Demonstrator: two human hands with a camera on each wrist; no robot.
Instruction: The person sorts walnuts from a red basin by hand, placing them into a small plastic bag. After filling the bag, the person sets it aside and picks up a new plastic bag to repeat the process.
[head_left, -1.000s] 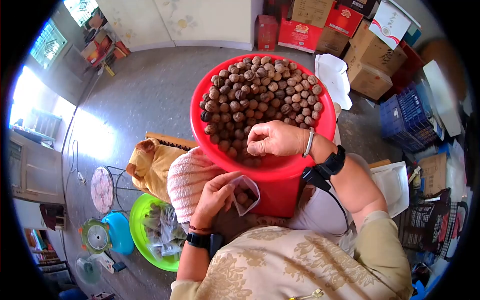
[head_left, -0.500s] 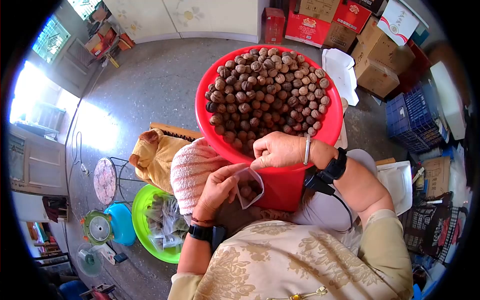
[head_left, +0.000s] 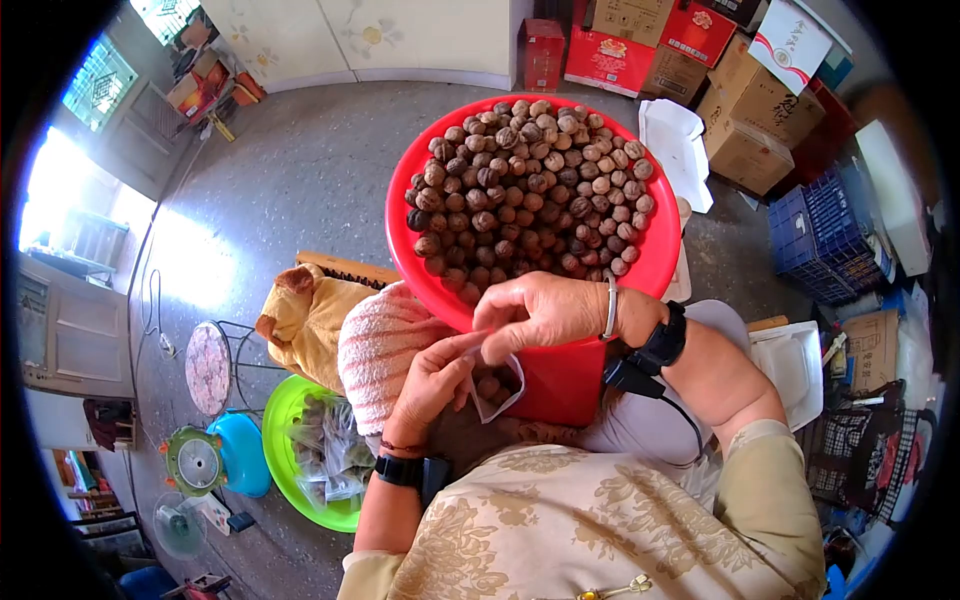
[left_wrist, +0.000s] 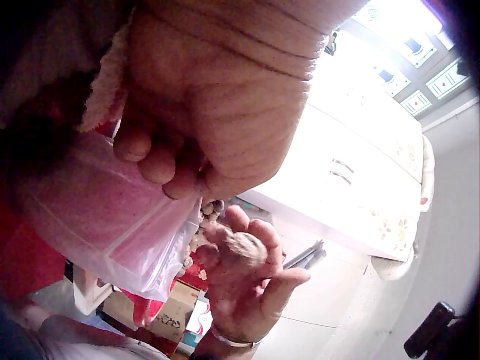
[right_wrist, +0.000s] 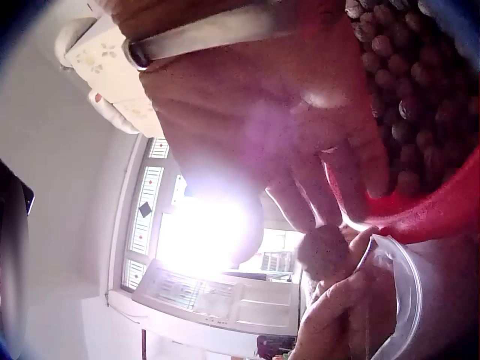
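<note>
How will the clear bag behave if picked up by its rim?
The clear bag will likely be floppy, since its thin film creases. The walnuts inside should make it bottom-heavy and lumpy, apt to sag. Its mouth gapes, so tipping would probably spill some.

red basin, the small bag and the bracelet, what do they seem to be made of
The red basin looks like plastic: smooth, evenly coloured and glossy. The small bag seems thin plastic film, see-through, with creases that catch the light. The bracelet is probably polished metal, being silvery and shiny; which metal, I can't tell.
</note>
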